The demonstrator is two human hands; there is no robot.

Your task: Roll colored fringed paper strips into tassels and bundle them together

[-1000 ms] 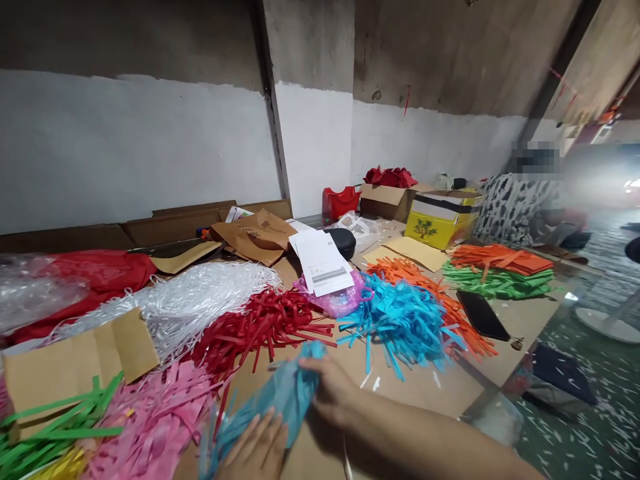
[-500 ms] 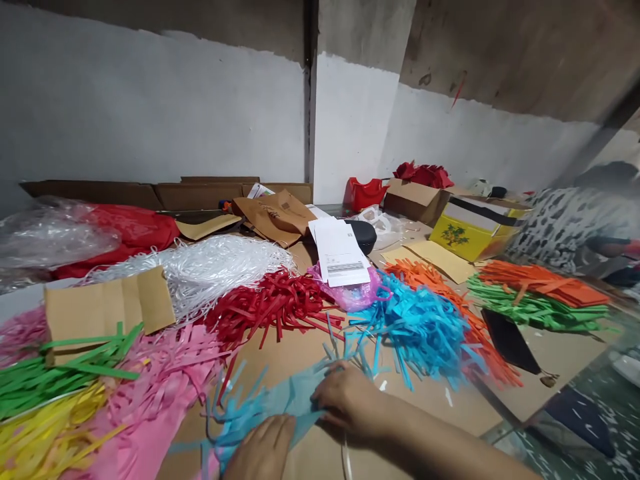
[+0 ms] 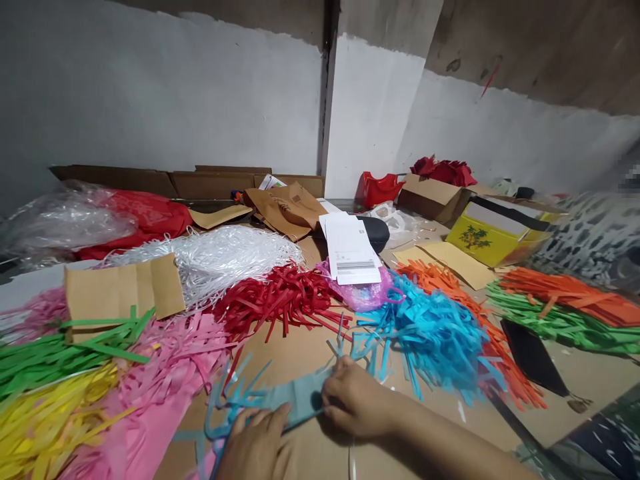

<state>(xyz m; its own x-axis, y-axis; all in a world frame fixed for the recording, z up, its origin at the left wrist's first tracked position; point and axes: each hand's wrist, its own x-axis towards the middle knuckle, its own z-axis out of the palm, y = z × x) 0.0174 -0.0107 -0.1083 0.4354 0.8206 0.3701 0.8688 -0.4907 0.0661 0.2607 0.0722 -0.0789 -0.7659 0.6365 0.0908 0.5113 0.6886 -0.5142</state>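
A folded blue fringed strip of thin paper or cloth lies low in front of me, its loose streamers spreading to the left. My right hand is closed, pinching its right end between thumb and fingers. Over the near left part of the strip, my left hand has its fingers bent round the edge; its thumb is mostly hidden. Beyond my right hand is a heap of bright blue streamers. Dark red streamers lie behind the strip, with pink streamers to the left.
Brown cardboard covers the table. Green streamers and yellow streamers lie far left; white cord sits behind. White papers rest on a pink bag. A black phone-like slab and a yellow box are right. A person is at the right edge.
The blue strip looks narrower and more neatly folded between my hands. My right hand has closed more tightly on its end. The whole view has shifted slightly, moving the surroundings rightward.
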